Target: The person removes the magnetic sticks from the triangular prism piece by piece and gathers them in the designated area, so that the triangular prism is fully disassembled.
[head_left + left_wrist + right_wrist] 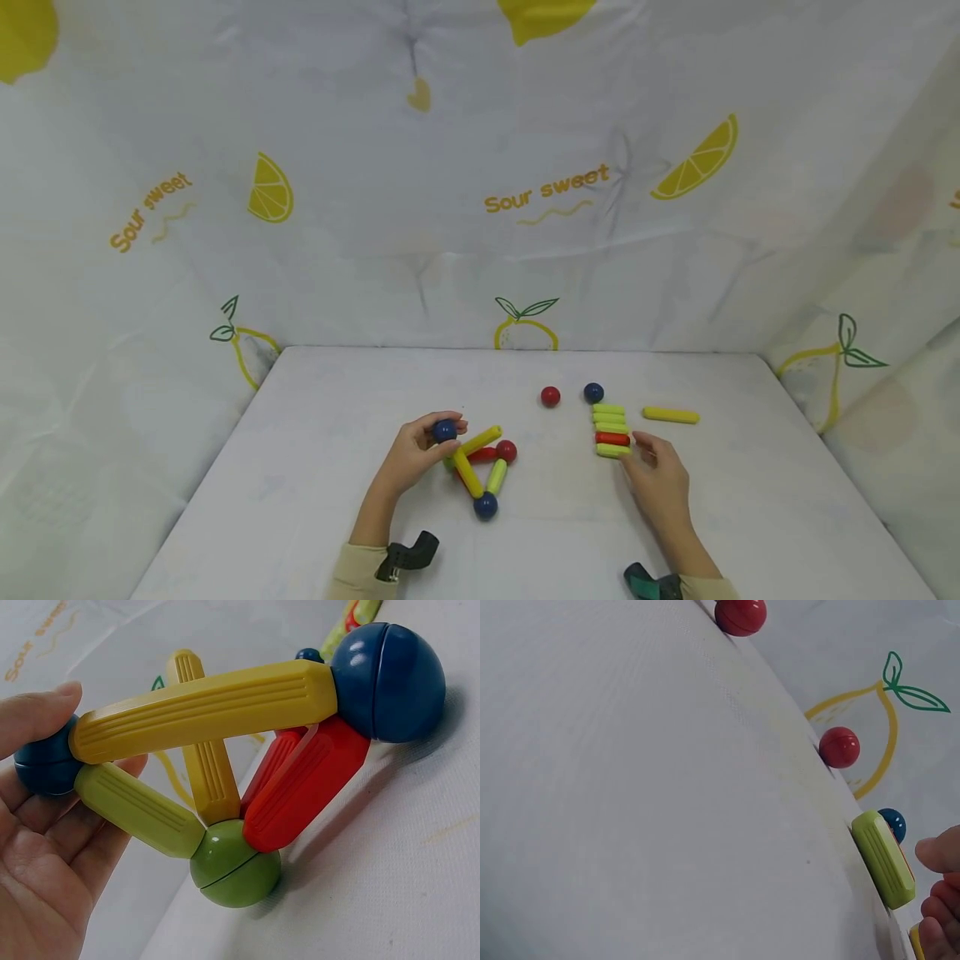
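My left hand [407, 458] grips a blue ball [445, 430] at the raised corner of a stick-and-ball frame. In the left wrist view, a long yellow stick [210, 709] joins that ball to another blue ball [388, 682]; a short lime stick [139, 810] slopes from it to a green ball [235, 864]. Red sticks and a second yellow stick [210, 776] also meet there. My right hand [663, 487] hovers at the right end of a row of short lime sticks [612, 451] with one red stick [612, 438]; thumb and fingers stand apart from the sticks in the right wrist view.
Behind the row lies a loose blue ball [594, 392], with a red ball [551, 397] left of it. A long yellow stick [671, 415] lies to the right of the row. A white cloth with lemon prints [547, 275] hangs behind the table.
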Tool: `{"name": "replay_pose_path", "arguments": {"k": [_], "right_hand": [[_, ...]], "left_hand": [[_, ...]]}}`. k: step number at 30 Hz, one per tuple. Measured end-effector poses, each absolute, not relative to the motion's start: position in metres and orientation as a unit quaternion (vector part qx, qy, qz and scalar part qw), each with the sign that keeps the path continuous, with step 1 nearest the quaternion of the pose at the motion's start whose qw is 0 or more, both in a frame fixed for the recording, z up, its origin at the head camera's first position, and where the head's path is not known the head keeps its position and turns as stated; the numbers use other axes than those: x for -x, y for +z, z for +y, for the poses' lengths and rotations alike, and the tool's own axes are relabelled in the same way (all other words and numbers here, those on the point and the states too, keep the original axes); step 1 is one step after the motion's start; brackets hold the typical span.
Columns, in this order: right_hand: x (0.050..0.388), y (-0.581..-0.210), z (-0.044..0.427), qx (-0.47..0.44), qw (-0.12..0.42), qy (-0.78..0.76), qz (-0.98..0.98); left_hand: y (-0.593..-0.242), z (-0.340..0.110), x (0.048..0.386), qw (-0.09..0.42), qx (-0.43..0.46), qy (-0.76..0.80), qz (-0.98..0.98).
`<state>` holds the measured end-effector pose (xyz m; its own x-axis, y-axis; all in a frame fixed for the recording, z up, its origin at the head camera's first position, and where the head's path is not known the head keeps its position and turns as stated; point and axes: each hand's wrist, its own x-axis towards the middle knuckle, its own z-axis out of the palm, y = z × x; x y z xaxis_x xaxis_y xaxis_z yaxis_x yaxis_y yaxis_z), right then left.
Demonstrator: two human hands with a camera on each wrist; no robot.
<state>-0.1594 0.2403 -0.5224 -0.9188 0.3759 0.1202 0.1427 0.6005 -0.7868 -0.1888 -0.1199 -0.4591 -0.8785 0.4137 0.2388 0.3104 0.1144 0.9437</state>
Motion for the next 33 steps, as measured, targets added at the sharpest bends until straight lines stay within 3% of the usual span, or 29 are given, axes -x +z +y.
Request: {"name": "replay_pose_path", "arguments": {"k": [19, 33], "right_hand": [[0.154, -0.507, 0.227, 0.049, 0.139, 0.477, -0.866], [0.163, -0.482, 0.171, -0.085, 0.099, 0.536, -0.834]], "left_hand": [[-0.459, -0.121, 0.189, 0.047, -0.234, 0.614, 0.753], [-0.457, -0.121, 0.188, 0.049, -0.230, 0.608, 0.758]]}}
